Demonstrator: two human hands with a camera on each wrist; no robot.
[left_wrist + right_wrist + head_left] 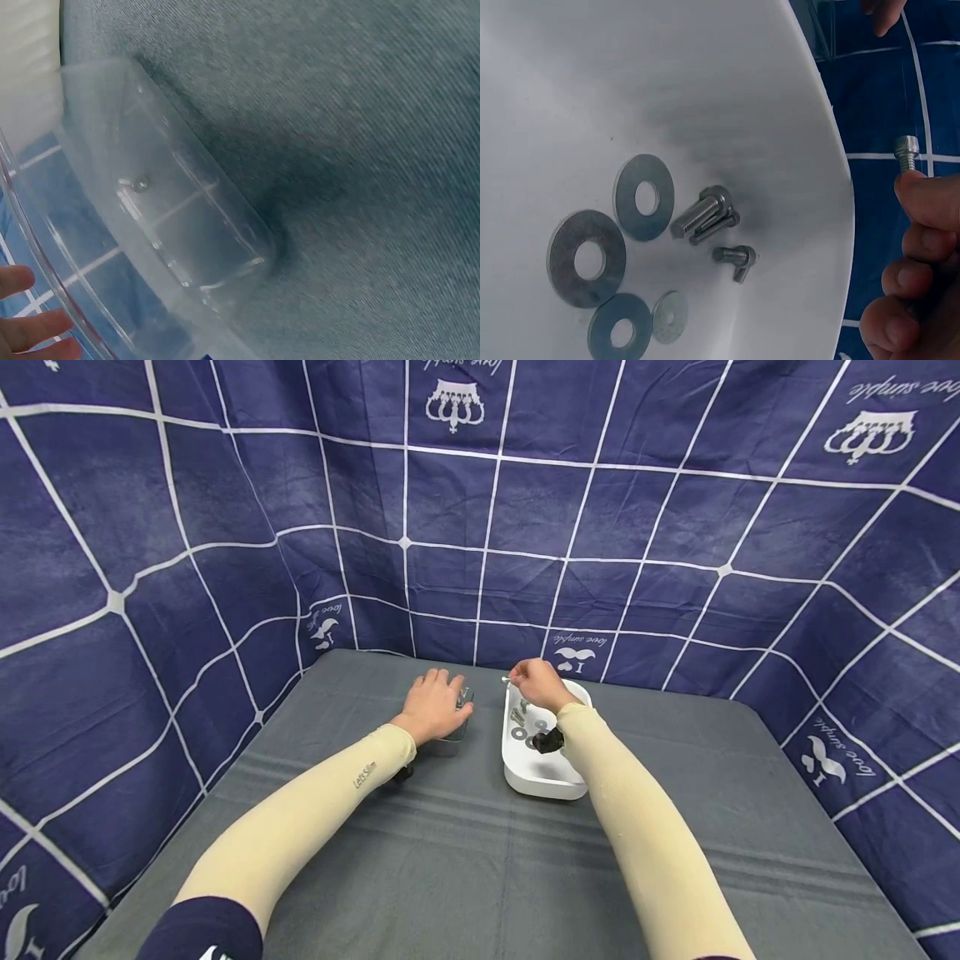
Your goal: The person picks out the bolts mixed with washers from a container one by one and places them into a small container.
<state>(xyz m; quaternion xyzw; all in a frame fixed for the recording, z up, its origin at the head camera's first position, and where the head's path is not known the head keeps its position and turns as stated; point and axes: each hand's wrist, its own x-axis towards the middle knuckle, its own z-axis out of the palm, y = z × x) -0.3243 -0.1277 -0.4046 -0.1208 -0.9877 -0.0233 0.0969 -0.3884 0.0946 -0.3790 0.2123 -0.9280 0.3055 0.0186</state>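
Note:
My right hand (542, 683) pinches a small socket-head bolt (907, 152) by its shank, thumb against fingers, head pointing away. It is beyond the far rim of a white tray (543, 788). Inside the tray lie several flat washers (587, 259) and a few loose bolts (697, 215). To the left, my left hand (433, 706) rests over a clear plastic box (444, 747), fingers spread and fairly straight. In the left wrist view, its fingertips (45, 326) are right at the rim of the box (172, 202). The hand covers much of the box in the head view.
A grey cloth covers the table (420, 860). Blue curtain (525, 510) with white grid lines hangs behind it and along both sides. The tray and box stand side by side toward the table's far edge, a short gap apart.

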